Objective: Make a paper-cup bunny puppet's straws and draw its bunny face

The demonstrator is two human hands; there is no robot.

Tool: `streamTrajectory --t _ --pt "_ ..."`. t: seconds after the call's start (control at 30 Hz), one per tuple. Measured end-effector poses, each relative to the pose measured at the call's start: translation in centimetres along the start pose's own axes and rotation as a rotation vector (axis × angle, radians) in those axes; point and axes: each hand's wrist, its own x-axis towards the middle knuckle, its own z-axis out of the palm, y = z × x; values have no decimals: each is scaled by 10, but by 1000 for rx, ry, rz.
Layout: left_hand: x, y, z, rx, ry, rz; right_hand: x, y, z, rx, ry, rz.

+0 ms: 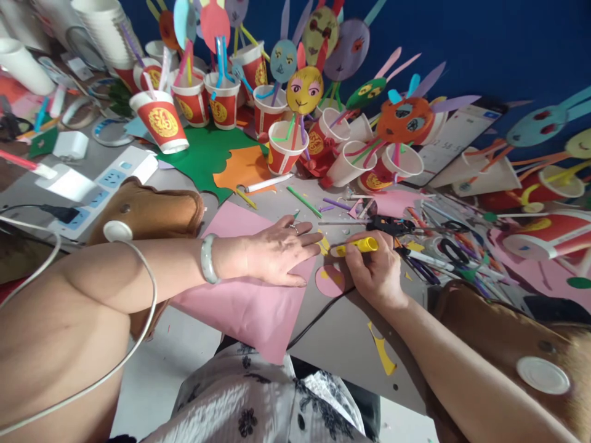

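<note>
My left hand [281,249] lies palm down with its fingers spread, partly over a sheet of pink paper [258,307]. Its fingertips reach a small yellow paper piece [325,243]. A ring and a pale bangle are on that arm. In my right hand [376,267] is a yellow tube with a pale tip [364,245], held between thumb and fingers and pointing left at the yellow piece. Whether the tip touches it I cannot tell. Just below lies a pink paper disc [330,280] with yellow spots.
Red and white paper cups [287,147] with paper-faced straw figures line the back. Scissors [455,252], pens and scraps crowd the right side. Green paper [198,157] and a white power strip [108,184] are at left. A white cable crosses my left arm; brown padded armrests flank me.
</note>
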Motion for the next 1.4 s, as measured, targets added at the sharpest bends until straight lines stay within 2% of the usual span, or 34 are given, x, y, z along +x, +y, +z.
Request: streamTrajectory --t 0.1,0.23,0.37,0.53,0.67,0.83,1.03,1.2,1.27,1.4 --pt "0 0 0 18 -20 -5 0 0 0 9 34 -4" --pt "0 0 -1 8 -29 -6 -1 1 -1 -2 -4 -7" --pt "0 0 -2 2 -28 -2 -2 1 -1 -20 70 28" --pt "-1 0 -1 -15 -12 -4 0 0 0 12 13 -38" --pt "0 0 0 -7 -16 -4 -1 0 0 -13 69 0" --pt "0 1 -3 -4 -39 -9 -1 -1 0 1 7 -20" --pt "0 1 -3 23 -47 -7 -4 -4 -2 19 105 -26" --pt "0 1 -1 -2 -19 -6 -2 -8 -1 38 13 -114" --pt "0 1 -1 -11 -13 -8 0 -8 -1 35 -16 -102" --pt "1 1 -2 -10 -26 -8 0 -8 -2 43 6 -42"
